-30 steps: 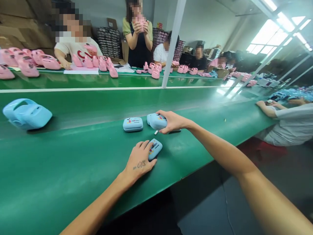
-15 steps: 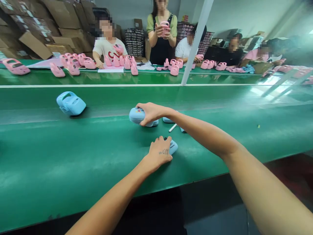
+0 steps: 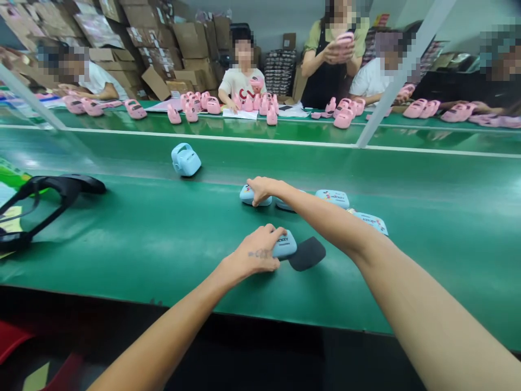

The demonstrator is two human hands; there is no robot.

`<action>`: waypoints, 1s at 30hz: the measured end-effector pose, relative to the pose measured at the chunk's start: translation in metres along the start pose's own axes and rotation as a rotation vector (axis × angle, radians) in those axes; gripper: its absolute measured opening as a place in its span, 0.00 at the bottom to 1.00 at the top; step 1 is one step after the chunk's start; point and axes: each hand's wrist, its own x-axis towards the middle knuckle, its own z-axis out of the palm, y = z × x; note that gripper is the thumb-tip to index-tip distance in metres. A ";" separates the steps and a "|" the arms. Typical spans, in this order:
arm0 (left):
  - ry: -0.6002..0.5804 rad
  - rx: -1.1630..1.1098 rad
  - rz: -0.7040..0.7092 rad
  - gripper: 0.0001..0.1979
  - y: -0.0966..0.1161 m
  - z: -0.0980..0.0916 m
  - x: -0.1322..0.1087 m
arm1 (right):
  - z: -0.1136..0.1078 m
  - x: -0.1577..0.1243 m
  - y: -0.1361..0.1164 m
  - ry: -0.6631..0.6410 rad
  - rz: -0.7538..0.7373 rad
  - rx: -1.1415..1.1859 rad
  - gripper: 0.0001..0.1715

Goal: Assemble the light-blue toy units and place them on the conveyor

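Observation:
My right hand (image 3: 262, 189) is closed over one end of a light-blue rounded case (image 3: 262, 201) with a coloured print on top, resting on the green bench surface. Nearer me, my left hand (image 3: 258, 250) grips another blue case (image 3: 285, 244), lettered "MICKEY", with thumb and fingers on opposite sides. A flat black rounded piece (image 3: 307, 254) lies against its right end. Partly covered by my right forearm is a further blue case (image 3: 285, 205). Two printed blue pieces, one flat-looking (image 3: 332, 198) and one tilted (image 3: 371, 221), lie beyond the forearm.
A blue item with a loop handle (image 3: 186, 161) stands farther back. Black curved straps (image 3: 61, 190) lie at the left. Beyond a white rail (image 3: 211, 136), several people sit or stand at a second bench with pink items (image 3: 191, 111). Cartons (image 3: 195, 49) are stacked behind.
My view has turned left, bringing in the black straps and another seated person. Both hands are farther left along the bench, still on blue cases. The black piece now shows.

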 end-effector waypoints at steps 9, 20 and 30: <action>0.406 -1.652 -0.312 0.36 -0.056 -0.037 -0.067 | -0.030 0.009 0.001 -0.260 -0.130 -0.260 0.28; 0.717 -1.976 -0.362 0.37 -0.082 -0.045 -0.055 | -0.026 0.007 -0.002 -0.339 -0.249 -0.630 0.41; 0.680 -2.037 -0.327 0.33 -0.107 -0.062 -0.026 | -0.065 -0.040 -0.013 -0.117 -0.403 -0.554 0.47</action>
